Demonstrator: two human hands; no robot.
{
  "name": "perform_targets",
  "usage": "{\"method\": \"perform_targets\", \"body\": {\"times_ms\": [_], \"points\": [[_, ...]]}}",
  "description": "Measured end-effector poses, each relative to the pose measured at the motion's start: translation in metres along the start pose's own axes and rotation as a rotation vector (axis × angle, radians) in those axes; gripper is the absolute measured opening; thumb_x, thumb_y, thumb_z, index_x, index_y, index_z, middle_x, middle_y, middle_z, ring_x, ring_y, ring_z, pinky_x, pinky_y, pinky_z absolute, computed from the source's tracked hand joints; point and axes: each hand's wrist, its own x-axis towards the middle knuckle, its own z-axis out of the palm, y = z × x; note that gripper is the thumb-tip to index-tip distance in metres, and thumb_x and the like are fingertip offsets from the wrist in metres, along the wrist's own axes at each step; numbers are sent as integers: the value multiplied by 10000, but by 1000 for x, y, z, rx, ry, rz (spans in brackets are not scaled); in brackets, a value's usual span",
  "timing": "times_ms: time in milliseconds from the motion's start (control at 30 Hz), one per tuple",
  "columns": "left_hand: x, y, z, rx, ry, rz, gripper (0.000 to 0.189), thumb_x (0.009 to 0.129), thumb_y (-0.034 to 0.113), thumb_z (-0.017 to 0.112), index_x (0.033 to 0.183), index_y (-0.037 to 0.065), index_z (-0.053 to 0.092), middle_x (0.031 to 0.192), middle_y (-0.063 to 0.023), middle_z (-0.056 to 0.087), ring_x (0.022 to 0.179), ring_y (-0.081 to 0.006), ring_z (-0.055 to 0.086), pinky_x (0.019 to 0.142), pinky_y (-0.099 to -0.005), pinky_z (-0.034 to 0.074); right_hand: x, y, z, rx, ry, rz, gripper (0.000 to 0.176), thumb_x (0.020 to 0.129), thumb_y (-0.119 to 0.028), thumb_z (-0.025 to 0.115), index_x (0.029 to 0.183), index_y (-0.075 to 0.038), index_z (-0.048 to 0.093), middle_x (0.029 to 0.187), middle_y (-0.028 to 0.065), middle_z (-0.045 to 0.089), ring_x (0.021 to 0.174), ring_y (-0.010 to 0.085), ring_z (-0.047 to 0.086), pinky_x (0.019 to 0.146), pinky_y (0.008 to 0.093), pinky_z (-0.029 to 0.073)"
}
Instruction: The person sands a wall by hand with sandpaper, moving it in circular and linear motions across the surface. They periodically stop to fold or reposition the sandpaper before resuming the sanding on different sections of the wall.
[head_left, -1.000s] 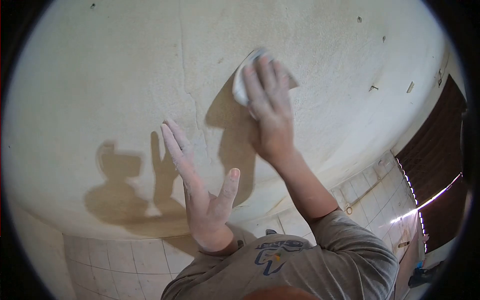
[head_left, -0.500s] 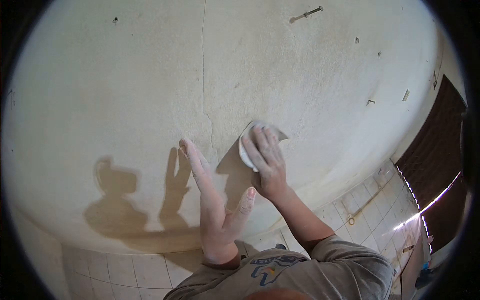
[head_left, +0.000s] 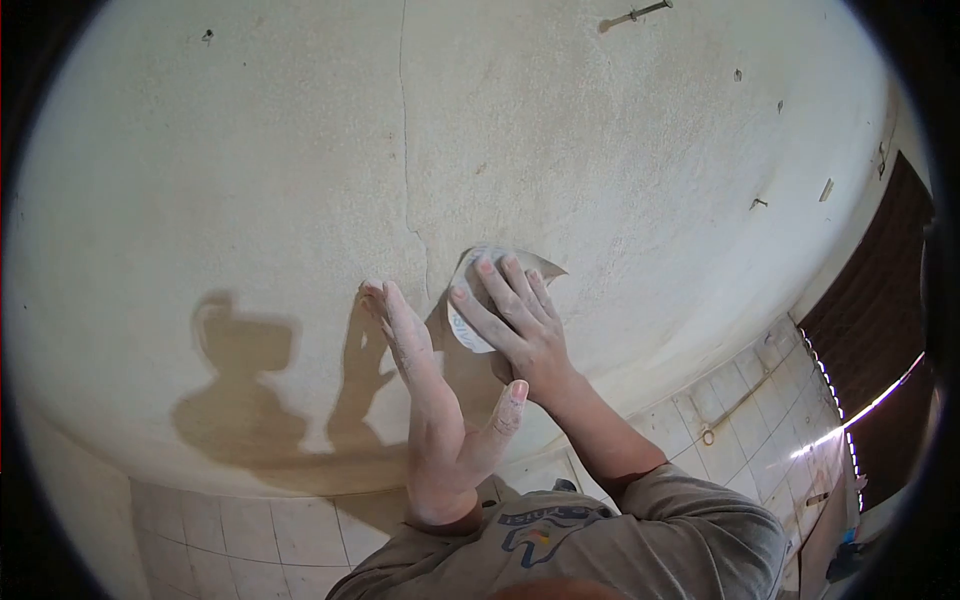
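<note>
My right hand (head_left: 525, 330) lies over a piece of sandpaper (head_left: 470, 327), holding it against the pale wall (head_left: 300, 150). Printed lettering shows on the paper's white backing, and one pointed corner curls out past the fingers on the right. To the left, my left hand (head_left: 440, 400) is raised edge-on with the fingers stretched up and the thumb apart. It holds nothing, and white dust coats its fingers and thumb. A thin crack (head_left: 408, 190) runs down the wall above and between the hands.
A long bolt (head_left: 640, 13) sticks out of the wall at upper right, and a smaller nail (head_left: 759, 203) lower down. White tiles (head_left: 250, 530) line the area below. A dark shutter (head_left: 870, 330) with light leaking through stands at right.
My right hand has slid the sandpaper a little left and down across the wall, and its fingers have spread. My left hand has shifted slightly right in view.
</note>
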Motion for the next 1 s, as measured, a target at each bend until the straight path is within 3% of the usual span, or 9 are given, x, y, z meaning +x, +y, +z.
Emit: {"method": "perform_targets", "body": {"times_ms": [133, 333, 567, 667, 767, 900, 1000], "points": [[1, 3, 2, 14, 16, 17, 1210, 910, 456, 734, 1607, -100, -84, 1685, -344, -93, 1580, -450, -124, 1263, -567, -3, 7, -1, -12, 72, 106, 151, 699, 861, -113, 652, 1545, -153, 511, 1641, 154, 409, 1521, 396, 361, 1231, 568, 290], [3, 5, 1, 108, -19, 17, 1176, 934, 507, 673, 1600, -117, -70, 1675, -366, -103, 1563, -497, -153, 1245, -603, -44, 56, -6, -31, -49, 99, 123, 722, 881, -95, 635, 1578, -145, 455, 1681, 134, 341, 1551, 369, 310, 1231, 575, 288], [6, 2, 6, 246, -4, 44, 1117, 969, 542, 597, 1606, -111, -48, 1661, -391, -108, 1543, -549, -159, 1220, -660, -37, 9, -13, -15, -12, -15, 149, 673, 882, -146, 653, 1541, -178, 518, 1661, 117, 387, 1527, 348, 369, 1227, 554, 315], [3, 1, 5, 241, 0, 35, 1098, 975, 552, 574, 1611, -104, -36, 1660, -395, -105, 1539, -561, -152, 1215, -671, -31, -11, 35, -12, -192, 108, -4, 671, 857, -140, 675, 1516, -180, 553, 1652, 115, 404, 1531, 352, 362, 1232, 552, 315], [7, 2, 7, 271, 13, 53, 1082, 978, 547, 563, 1613, -102, -25, 1659, -397, -98, 1537, -569, -148, 1215, -670, -29, 21, 43, -39, -192, 208, 99, 703, 824, -67, 666, 1512, -167, 561, 1643, 118, 421, 1537, 376, 343, 1240, 576, 287], [6, 3, 13, 245, 26, 54, 1061, 975, 517, 565, 1611, -109, -9, 1658, -406, -79, 1533, -579, -148, 1218, -663, -32, 49, 30, -41, 10, 261, 46, 748, 780, 23, 602, 1516, -96, 544, 1632, 135, 436, 1542, 420, 313, 1223, 634, 259], [8, 3, 16, 237, 59, 62, 1049, 971, 509, 557, 1613, -107, 1, 1658, -409, -69, 1533, -581, -147, 1221, -657, -31, 43, 10, -35, 137, 125, 39, 751, 770, 27, 609, 1509, -86, 547, 1615, 115, 462, 1532, 414, 336, 1216, 619, 285]]}}
